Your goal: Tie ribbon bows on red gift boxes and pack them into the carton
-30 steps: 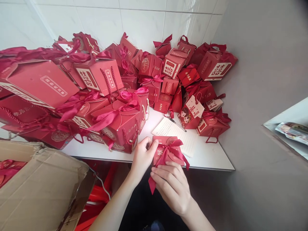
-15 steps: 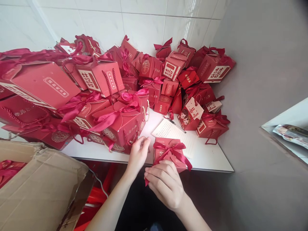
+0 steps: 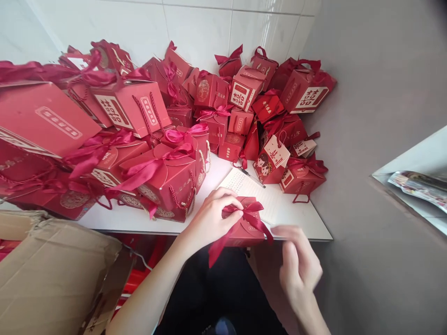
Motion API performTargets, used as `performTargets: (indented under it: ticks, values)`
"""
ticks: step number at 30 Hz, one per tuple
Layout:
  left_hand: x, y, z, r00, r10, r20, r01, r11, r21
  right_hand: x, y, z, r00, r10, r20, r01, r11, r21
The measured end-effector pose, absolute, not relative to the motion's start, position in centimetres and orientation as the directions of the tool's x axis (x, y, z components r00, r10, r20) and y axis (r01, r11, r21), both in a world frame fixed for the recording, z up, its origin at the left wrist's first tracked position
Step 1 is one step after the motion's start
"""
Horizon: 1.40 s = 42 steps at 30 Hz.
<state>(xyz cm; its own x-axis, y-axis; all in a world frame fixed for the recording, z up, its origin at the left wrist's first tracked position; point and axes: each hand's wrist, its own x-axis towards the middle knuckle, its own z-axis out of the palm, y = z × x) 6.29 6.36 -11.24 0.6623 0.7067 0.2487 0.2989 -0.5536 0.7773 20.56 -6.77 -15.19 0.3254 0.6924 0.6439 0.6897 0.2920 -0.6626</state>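
A small red gift box sits at the front edge of the white table, its top tied with a dark red satin ribbon. My left hand is closed on the left side of the bow, thumb and fingertips pinching a loop. One ribbon tail hangs down past the box front, and another droops to the right. To the right of the box, my right hand is held in the air, slightly blurred, with its index finger stretched out and thumb apart. Nothing shows in it.
Red gift boxes are piled along the left and back of the table. Behind the small box lie a notebook and a pen. A cardboard carton stands at the lower left. A grey panel borders the right.
My left hand has moved right onto the bow and taken hold of it. My right hand has left the front of the box and moved right. The view has shifted slightly.
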Motion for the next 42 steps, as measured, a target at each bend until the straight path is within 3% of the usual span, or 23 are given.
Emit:
performTargets:
  ticks: [3, 5, 7, 12, 23, 32, 35, 39, 42]
  values:
    - [6.3, 6.7, -11.5, 0.664, 0.716, 0.215, 0.294, -0.515, 0.805, 22.3, -5.8, -14.9, 0.430, 0.860, 0.274, 0.575, -0.027, -0.818]
    - [6.4, 6.9, -11.6, 0.660, 0.725, 0.196, 0.301, -0.494, 0.815, 22.5, -5.1, -14.6, 0.360, 0.931, 0.067, 0.431, -0.102, -0.896]
    - [6.4, 7.0, -11.8, 0.661, 0.725, 0.194, 0.300, -0.492, 0.818, 22.3, -4.9, -14.5, 0.328, 0.944, -0.034, 0.254, -0.123, -0.959]
    - [6.5, 6.7, -11.7, 0.659, 0.721, 0.214, 0.289, -0.506, 0.813, 22.5, -5.3, -15.2, 0.234, 0.968, -0.087, -0.036, -0.081, -0.996]
    - [6.5, 6.6, -11.4, 0.660, 0.725, 0.196, 0.290, -0.487, 0.824, 22.5, -4.9, -16.0, 0.191, 0.979, -0.073, -0.379, 0.005, -0.926]
    - [6.6, 6.7, -11.6, 0.666, 0.718, 0.203, 0.291, -0.501, 0.815, 24.7, -4.7, -17.0, 0.026, 1.000, 0.000, -0.222, 0.005, -0.975]
    - [6.6, 6.8, -11.7, 0.672, 0.704, 0.228, 0.262, -0.515, 0.816, 25.8, -3.2, -16.4, 0.110, 0.994, 0.023, -0.219, 0.047, -0.975]
    - [6.5, 7.0, -11.9, 0.554, 0.780, 0.291, 0.210, -0.470, 0.858, 25.8, -1.3, -14.3, 0.277, 0.961, 0.025, 0.082, 0.002, -0.997]
    - [6.3, 7.0, -11.8, 0.321, 0.928, 0.187, 0.392, -0.310, 0.866, 24.7, -0.6, -12.6, 0.265, 0.964, -0.001, 0.299, -0.084, -0.951]
